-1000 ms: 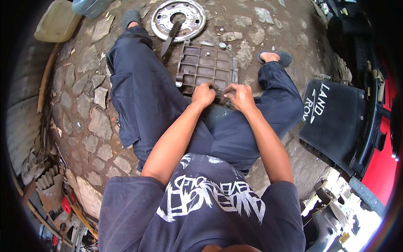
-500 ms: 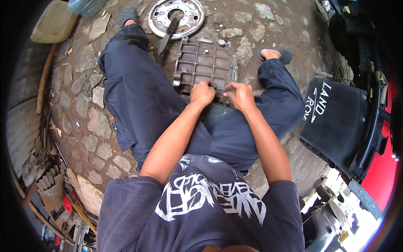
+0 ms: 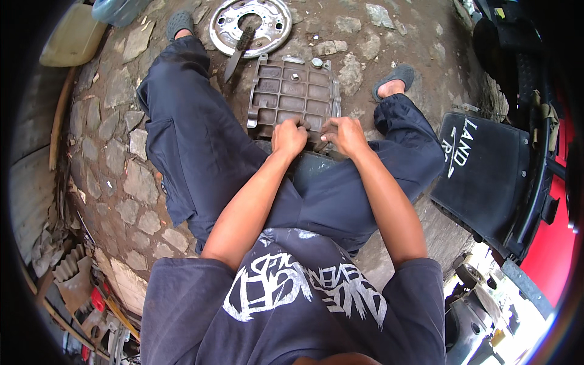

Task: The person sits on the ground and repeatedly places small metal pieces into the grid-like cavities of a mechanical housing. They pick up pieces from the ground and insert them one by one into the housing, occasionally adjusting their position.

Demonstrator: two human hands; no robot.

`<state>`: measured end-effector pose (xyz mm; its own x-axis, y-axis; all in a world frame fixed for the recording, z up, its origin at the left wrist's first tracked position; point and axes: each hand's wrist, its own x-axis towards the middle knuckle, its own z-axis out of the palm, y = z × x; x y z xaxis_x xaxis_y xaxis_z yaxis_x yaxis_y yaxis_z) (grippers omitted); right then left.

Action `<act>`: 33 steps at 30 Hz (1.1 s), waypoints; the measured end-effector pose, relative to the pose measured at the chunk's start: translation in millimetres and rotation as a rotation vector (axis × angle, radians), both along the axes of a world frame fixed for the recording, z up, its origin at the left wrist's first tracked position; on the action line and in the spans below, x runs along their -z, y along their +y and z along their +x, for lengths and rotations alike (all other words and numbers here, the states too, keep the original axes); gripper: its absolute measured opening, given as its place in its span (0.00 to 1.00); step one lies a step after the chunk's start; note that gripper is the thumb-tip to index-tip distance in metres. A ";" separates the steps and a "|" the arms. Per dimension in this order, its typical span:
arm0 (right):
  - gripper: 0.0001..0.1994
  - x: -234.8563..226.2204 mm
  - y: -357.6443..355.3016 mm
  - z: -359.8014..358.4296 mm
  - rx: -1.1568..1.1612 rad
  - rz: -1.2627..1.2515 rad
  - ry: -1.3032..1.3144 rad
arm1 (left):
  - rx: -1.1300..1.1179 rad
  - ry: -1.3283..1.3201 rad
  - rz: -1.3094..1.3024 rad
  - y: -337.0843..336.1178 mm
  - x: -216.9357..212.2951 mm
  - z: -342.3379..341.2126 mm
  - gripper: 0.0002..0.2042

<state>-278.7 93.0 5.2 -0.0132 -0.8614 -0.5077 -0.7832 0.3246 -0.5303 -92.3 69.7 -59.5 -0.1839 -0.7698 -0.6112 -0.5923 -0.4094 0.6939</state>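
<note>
Between my legs lies a ribbed metal housing [image 3: 286,100], grey-brown, with a grid of square pockets and lugs along its sides. A bolt [image 3: 295,76] rests in one of its pockets, and a larger one [image 3: 317,62] sits by its far edge. My left hand [image 3: 290,137] is at the housing's near edge with its fingers curled in. Just right of it, my right hand [image 3: 344,136] is closed in a pinch at the near right corner. Whatever either hand holds is hidden or too small to make out.
Beyond the housing lies a round metal backing plate [image 3: 272,45] with a dark-bristled brush [image 3: 245,41] across it. A dark mudflap [image 3: 483,176] hangs from a vehicle at right. Yellowish [image 3: 73,36] and blue [image 3: 115,9] containers stand far left; metal scrap lies lower left.
Both hands stay at the housing's near edge, with slight finger movement. The whole view has shifted a little, so the housing and plate appear slightly further left.
</note>
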 end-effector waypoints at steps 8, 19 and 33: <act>0.11 -2.2 6.8 0.3 0.055 0.010 -0.063 | 0.004 -0.119 -0.030 -0.1 -8.2 -8.8 0.14; 0.11 -5.8 17.4 -1.3 0.070 0.016 -0.117 | -0.125 -0.077 -0.068 -0.3 6.2 -10.9 0.14; 0.10 3.6 30.8 -8.3 0.200 -0.052 -0.194 | -0.108 -0.043 -0.043 -1.9 8.0 -10.7 0.14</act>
<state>-287.0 123.8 1.7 -0.0922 -0.8763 -0.4728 -0.5887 0.4309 -0.6839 -103.0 67.8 -67.5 -0.0728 -0.8092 -0.5830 -0.5755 -0.4434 0.6872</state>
